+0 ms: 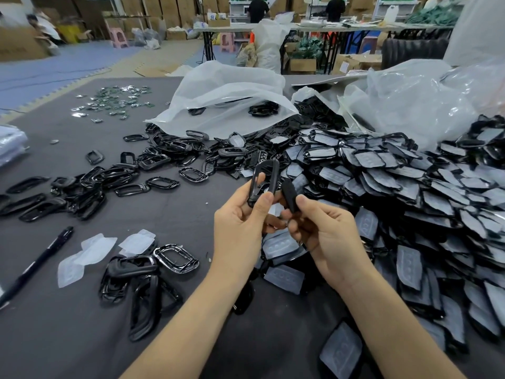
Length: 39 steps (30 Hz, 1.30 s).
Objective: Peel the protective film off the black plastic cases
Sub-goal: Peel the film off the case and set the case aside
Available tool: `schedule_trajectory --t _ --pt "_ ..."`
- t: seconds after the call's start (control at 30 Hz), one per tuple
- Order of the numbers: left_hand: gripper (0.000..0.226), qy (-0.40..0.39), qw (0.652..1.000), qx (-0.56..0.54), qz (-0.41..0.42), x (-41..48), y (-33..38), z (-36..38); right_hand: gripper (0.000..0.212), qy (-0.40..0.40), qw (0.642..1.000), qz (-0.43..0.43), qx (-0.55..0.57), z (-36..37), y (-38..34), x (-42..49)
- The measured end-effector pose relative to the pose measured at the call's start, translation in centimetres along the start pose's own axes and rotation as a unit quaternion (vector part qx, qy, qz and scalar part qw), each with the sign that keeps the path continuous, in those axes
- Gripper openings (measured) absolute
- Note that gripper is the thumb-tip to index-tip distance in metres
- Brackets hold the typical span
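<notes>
Surface: table (pixel 68 324) covered in dark grey cloth. Room: a workshop with blue foam floor mat (pixel 54 69) at 10 o'clock, stacked cardboard boxes (pixel 169 9) at 11 and folding tables (pixel 314 27) at 12, where 2 people in black (pixel 258 9) stand facing away.

Around, read from the hands:
- 12 o'clock: white plastic bags (pixel 226 88), mouths open, black parts inside.
- 3 o'clock: heap of film-covered cases (pixel 396 181), running down to 5 and crowding against the right wrist.
- 9 to 10 o'clock: loose bare frames (pixel 90 184).
- 8 o'clock: black pen (pixel 38 266) and 2 peeled films (pixel 90 253), with more frames beside them.
- 11 o'clock, far: small green parts (pixel 117 101).

Hands at centre, above the table. Left hand (pixel 237 222): thumb and fingers clamped on a black frame (pixel 273 173), held upright. Right hand (pixel 328 233): fingertips pinching a black case piece (pixel 289 195), just beside the frame at 3 o'clock. A pale scrap shows between the hands; cannot tell who holds it.
</notes>
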State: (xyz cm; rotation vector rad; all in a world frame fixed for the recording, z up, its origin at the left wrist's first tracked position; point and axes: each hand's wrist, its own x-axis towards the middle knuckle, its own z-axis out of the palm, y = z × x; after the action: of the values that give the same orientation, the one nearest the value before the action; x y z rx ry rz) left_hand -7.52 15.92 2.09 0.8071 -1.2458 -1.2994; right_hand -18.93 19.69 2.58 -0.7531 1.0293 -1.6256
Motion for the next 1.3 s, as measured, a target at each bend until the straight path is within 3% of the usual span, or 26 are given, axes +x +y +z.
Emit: schedule_trajectory --t 0.47,0.73,0.9,1.23,1.3 --pt "0.024 -0.039 0.999 -0.013 -0.008 -0.2 0.02 -0.03 0.02 0.002 0.996 0.019 0.092 0.14 -0.11 0.05" --pt "0.023 -0.029 1.0 0.011 0.001 -0.29 0.15 0.01 0.019 0.005 0.996 0.0 0.088 0.38 -0.11 -0.11" --pt "0.023 -0.01 1.0 0.001 -0.006 -0.16 0.11 0.03 0.022 0.036 0.997 0.024 0.069 0.32 0.0 -0.11" --pt "0.018 0.018 1.0 0.009 -0.016 0.16 -0.32 -0.2 0.007 0.062 0.992 0.065 0.089 0.41 0.26 -0.18" --pt "0.017 0.019 1.0 0.009 -0.019 0.14 -0.3 -0.18 0.012 0.063 0.992 0.071 0.079 0.36 0.26 -0.2"
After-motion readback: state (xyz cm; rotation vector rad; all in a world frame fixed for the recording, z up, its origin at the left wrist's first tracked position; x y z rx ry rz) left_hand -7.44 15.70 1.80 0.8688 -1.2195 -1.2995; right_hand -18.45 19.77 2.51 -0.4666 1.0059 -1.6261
